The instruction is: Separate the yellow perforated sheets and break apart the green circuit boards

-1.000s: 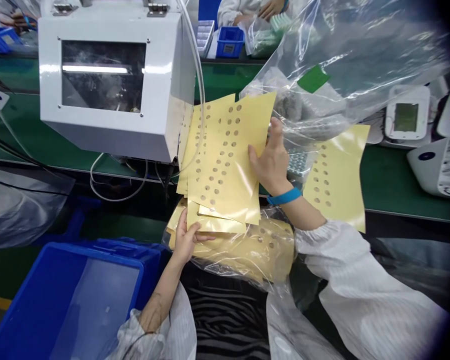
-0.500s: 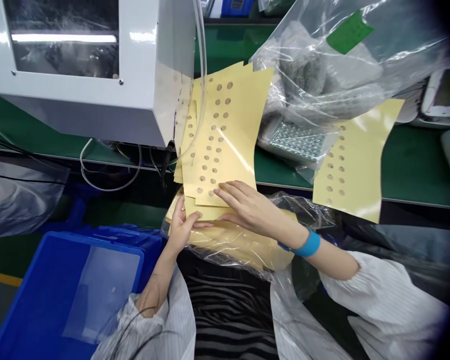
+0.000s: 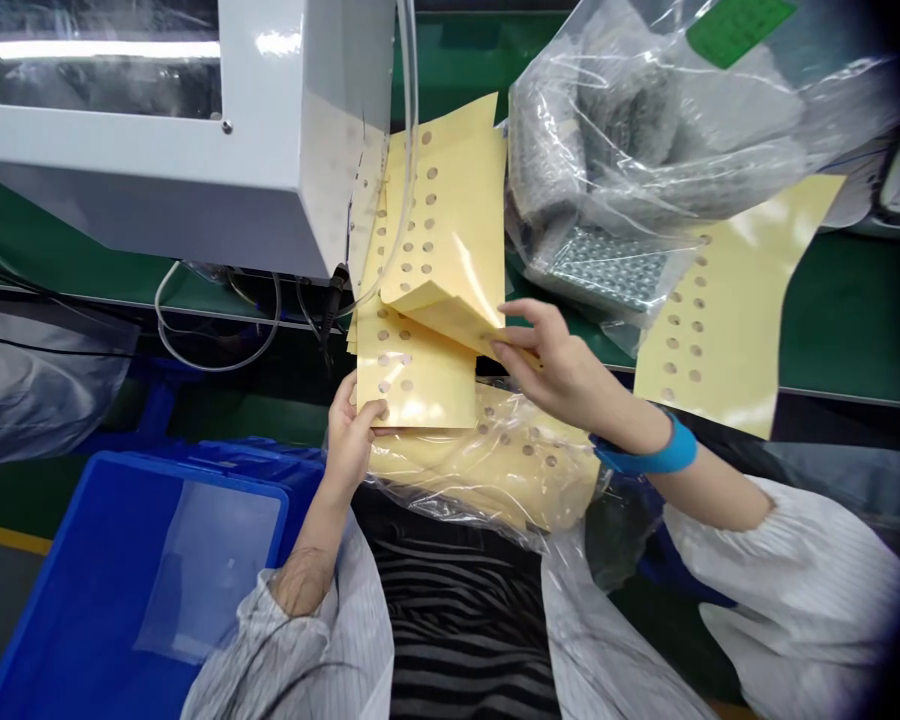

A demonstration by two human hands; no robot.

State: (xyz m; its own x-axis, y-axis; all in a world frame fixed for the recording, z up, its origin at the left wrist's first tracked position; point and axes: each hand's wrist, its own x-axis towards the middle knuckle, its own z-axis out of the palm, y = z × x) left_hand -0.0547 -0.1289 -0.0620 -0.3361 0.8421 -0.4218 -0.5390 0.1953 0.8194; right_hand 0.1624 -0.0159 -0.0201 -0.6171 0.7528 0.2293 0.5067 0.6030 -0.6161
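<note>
Pinching the sheets (image 3: 420,375) at their lower corner, the left hand (image 3: 349,440) holds them just above the bag (image 3: 510,480). The right hand (image 3: 562,365) pinches their folded-over top (beside the machine (image 3: 195,150)). Bagging them probably needs the mouth held open.

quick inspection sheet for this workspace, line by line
surface: green bench, partly covered by bags
job's things: yellow punched sheets leaning against the white machine; more in a clear bag on the lap
clutter: large plastic bag of grey parts; loose yellow sheet at the bench edge
grippers: left hand grips the sheets' lower edge; right hand pinches a bent-over sheet
cables: white cable looped under the machine; clear tube across the sheets
surroundings: blue crate lower left
</note>
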